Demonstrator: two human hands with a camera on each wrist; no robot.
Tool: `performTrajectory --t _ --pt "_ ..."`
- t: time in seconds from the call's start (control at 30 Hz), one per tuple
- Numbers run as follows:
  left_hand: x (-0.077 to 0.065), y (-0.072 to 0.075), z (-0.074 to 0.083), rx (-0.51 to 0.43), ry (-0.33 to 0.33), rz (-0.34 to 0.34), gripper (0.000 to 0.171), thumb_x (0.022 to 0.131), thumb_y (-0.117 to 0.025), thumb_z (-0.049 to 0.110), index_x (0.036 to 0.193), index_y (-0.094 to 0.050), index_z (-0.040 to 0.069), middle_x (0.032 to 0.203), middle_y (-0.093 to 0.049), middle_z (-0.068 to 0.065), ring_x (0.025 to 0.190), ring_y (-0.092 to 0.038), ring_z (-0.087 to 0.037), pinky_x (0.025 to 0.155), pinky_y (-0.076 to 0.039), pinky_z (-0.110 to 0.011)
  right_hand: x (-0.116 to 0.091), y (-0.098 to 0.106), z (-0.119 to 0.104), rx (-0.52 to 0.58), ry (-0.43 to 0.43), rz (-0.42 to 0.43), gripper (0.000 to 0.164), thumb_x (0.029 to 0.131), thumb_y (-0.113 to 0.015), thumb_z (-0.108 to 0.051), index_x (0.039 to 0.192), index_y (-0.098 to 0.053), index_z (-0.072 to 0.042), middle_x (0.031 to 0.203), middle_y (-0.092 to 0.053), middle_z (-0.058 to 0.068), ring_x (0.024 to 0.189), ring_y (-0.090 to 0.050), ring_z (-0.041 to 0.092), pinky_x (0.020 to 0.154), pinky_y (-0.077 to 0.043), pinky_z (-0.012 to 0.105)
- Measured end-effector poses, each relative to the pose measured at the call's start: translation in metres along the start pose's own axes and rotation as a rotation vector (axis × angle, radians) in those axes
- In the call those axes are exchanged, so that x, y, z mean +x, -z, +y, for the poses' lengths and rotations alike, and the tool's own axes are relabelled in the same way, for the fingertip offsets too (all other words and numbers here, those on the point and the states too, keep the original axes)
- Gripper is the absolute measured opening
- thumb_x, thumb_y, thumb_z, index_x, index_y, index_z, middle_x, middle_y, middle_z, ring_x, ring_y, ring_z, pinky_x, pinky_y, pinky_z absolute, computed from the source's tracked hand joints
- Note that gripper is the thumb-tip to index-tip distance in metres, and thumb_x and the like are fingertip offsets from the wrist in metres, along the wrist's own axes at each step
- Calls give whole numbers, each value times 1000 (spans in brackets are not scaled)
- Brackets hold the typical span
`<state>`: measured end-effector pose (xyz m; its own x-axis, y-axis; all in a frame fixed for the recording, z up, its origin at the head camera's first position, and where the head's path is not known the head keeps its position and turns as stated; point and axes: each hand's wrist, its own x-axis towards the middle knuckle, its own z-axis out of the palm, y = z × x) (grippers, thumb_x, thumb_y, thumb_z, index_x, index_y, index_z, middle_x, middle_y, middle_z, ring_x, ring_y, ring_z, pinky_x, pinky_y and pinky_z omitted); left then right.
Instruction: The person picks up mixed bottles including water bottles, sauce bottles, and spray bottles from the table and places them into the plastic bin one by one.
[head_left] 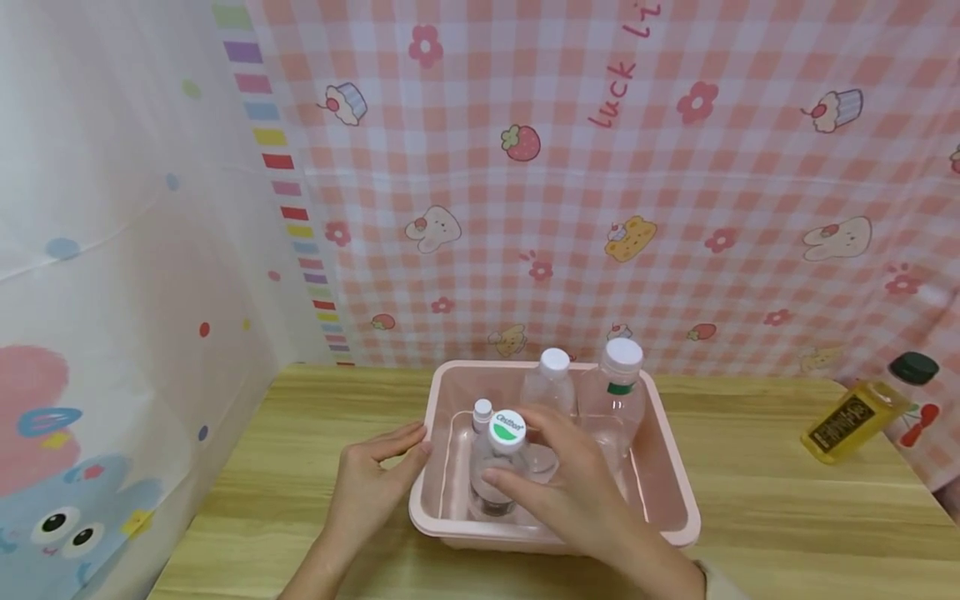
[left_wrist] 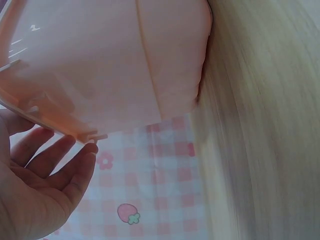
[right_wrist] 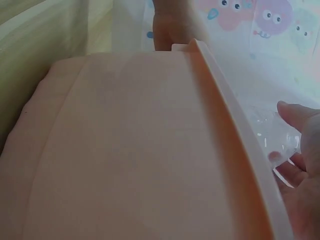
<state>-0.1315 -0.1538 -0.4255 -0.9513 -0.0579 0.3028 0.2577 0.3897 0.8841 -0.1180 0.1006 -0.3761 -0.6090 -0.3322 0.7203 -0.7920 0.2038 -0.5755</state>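
Observation:
My right hand (head_left: 573,483) holds a clear plastic bottle (head_left: 489,467) over the pink basin (head_left: 678,475); its thumb lies along the near side and fingers curl behind. The bottle stands upright, with a white cap (head_left: 507,432) marked in green. In the right wrist view, the clear bottle (right_wrist: 270,135) shows between thumb and fingers, past the basin's rim. At the basin's left rim, my left hand (head_left: 375,475) grips the edge with thumb and fingertips. Seen from below in the left wrist view, the fingers (left_wrist: 75,175) of that hand curl under the rim.
Inside the basin stand a small white-capped bottle (head_left: 482,410), a clear bottle (head_left: 551,387) and a larger clear bottle (head_left: 615,396) with a green band. A bottle of yellow liquid (head_left: 862,412) with a dark green cap stands on the wooden table (head_left: 757,508). Patterned cloth (head_left: 480,208) hangs behind.

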Motion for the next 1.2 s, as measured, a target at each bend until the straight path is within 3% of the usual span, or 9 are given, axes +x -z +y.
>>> performTrajectory --t 0.27,0.57,0.87,1.2 --pt "0 0 0 -6 -17 5 24 89 -84 8 113 -81 5 116 -78 -4 116 -71 -23 103 -53 -40 -3 -7 3 -92 -102 33 61 75 -96 -9 128 -67 -11 118 -71 -4 107 -69 14 87 -60 31" --pt "0 -1 0 -1 5 1 24 90 -83 9 112 -81 4 116 -77 -3 117 -70 -21 103 -53 -37 -6 -17 7 -144 -121 -5 59 75 -95 -10 127 -68 -10 119 -73 -1 105 -69 16 85 -61 36" --pt "-1 0 0 -5 -28 3 24 91 -83 11 114 -81 4 118 -77 -7 117 -71 -25 104 -52 -42 -5 -18 2 -176 -297 -70 60 80 -93 -16 133 -66 -11 125 -71 -1 109 -70 19 88 -61 46" --pt "-2 0 1 -16 -14 6 24 91 -83 13 114 -81 5 118 -77 -7 117 -71 -25 105 -51 -42 -1 -16 0 -173 -465 -134 60 88 -87 -24 141 -62 -15 128 -69 0 112 -67 21 90 -59 46"
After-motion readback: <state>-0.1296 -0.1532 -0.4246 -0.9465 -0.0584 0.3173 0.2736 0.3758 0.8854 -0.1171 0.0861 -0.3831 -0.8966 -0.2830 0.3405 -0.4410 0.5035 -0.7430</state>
